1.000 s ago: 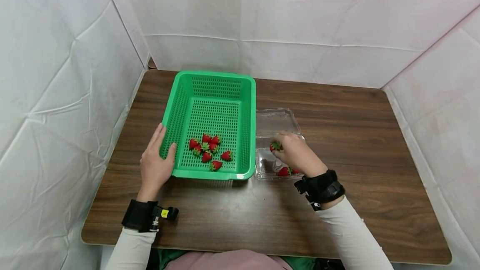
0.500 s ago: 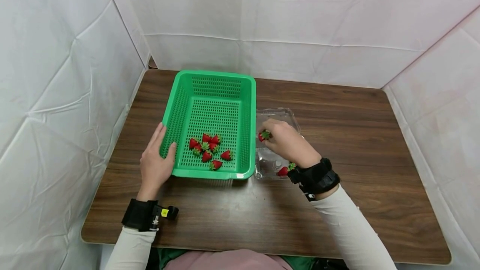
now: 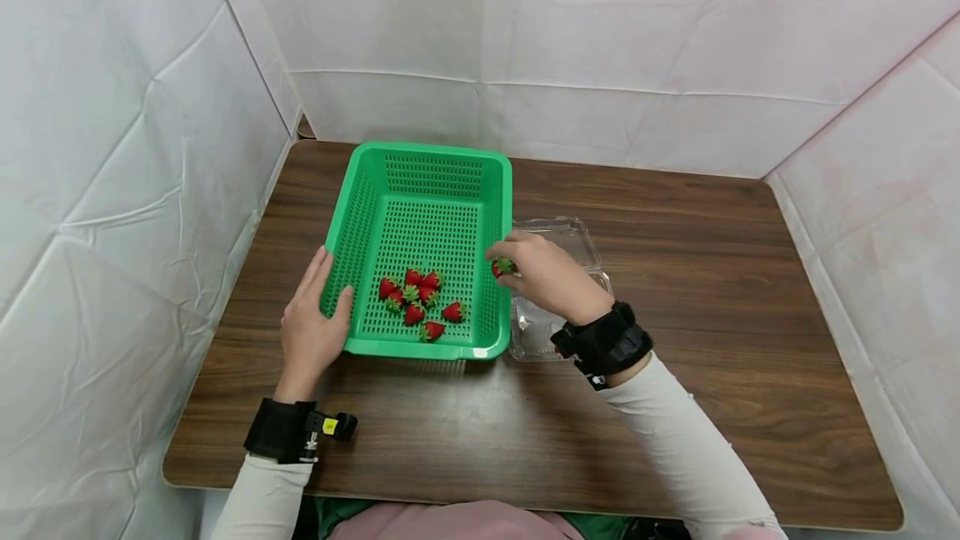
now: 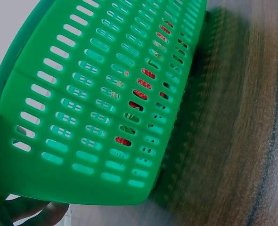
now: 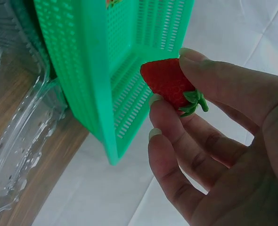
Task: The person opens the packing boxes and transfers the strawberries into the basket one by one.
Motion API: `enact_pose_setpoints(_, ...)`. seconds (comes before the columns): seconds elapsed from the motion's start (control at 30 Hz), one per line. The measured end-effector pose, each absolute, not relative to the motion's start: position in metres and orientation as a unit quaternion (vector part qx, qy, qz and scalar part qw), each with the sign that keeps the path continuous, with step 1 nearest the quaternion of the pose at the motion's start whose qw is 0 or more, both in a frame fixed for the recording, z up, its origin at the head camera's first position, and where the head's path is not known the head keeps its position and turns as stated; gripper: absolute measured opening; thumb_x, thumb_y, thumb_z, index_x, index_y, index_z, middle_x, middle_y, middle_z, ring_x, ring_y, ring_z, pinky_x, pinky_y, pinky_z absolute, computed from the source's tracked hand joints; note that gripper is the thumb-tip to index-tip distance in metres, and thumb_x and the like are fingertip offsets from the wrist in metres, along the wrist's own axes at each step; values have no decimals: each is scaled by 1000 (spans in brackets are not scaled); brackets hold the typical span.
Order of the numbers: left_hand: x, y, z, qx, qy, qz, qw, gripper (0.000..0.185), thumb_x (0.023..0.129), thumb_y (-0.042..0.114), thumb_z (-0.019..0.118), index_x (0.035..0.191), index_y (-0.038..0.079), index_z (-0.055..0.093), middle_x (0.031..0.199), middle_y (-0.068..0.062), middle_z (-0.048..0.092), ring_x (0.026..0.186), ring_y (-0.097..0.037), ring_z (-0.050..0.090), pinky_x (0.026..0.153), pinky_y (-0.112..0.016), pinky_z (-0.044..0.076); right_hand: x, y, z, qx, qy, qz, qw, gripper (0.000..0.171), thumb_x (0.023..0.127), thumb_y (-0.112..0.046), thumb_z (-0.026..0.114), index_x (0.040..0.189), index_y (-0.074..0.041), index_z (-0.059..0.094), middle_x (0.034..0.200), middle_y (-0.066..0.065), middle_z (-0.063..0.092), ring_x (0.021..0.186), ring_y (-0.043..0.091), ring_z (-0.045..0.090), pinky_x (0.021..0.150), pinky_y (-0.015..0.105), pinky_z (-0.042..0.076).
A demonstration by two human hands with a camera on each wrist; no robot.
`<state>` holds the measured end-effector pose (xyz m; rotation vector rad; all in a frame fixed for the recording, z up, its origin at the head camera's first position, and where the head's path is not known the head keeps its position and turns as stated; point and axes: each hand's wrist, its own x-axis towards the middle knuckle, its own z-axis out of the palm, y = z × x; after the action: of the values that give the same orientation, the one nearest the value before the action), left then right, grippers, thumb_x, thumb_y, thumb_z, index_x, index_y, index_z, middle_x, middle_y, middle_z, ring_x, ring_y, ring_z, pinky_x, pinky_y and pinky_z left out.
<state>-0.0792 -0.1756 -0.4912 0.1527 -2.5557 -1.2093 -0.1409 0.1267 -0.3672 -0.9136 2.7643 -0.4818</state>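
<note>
From the head view, a green slotted basket (image 3: pixel 423 248) sits on a dark wooden surface (image 3: pixel 712 273), with white padded walls (image 3: pixel 600 48) around it. The left hand (image 3: pixel 311 327) rests against the basket's near left corner, fingers straight along the outer wall and thumb over the rim. The right hand (image 3: pixel 543 273) pinches one strawberry (image 3: pixel 502 267) between thumb and fingertips, right at the basket's right-hand rim. Inside the basket, a cluster of strawberries (image 3: pixel 416 298) lies near the front. Just right of the basket, touching or nearly so, stands a clear plastic clamshell box (image 3: pixel 558 236) — partly hidden beneath the right hand. Both wrists wear black straps.

From the left wrist view, the basket's outer wall (image 4: pixel 96 108) fills most of the frame, red fruit (image 4: pixel 141 84) showing through its slots; a fingertip shows at the lower left corner.

From the right wrist view, the strawberry (image 5: pixel 169 82) is clamped between thumb and two fingers (image 5: pixel 169 122) — its green leaves toward the palm, its tip toward the basket (image 5: pixel 96 70). The clear box (image 5: pixel 16 127) lies at the left.
</note>
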Motion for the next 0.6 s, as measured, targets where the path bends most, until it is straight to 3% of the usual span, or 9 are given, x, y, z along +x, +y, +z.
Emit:
enact_pose_setpoints(0.23, -79, -175, -493, 55, -893, -420, 154, 58, 97, 26, 57, 151, 21, 36, 159, 5, 31, 140, -33, 38, 103, -58, 37, -145, 114, -370, -325, 927, -156, 105, 32, 93, -7, 63, 125, -11, 66, 106, 7, 59, 89, 17, 55, 74, 27, 47)
enact_pose_setpoints(0.6, -79, -175, -493, 49, -890, -422, 164, 57, 97, 25, 58, 150, 19, 38, 158, 3, 32, 140, -33, 39, 102, -57, 37, -152, 91, -378, -370, 912, -133, 119, 25, 98, -8, 56, 119, -10, 68, 113, 9, 61, 103, 19, 55, 85, 28, 47)
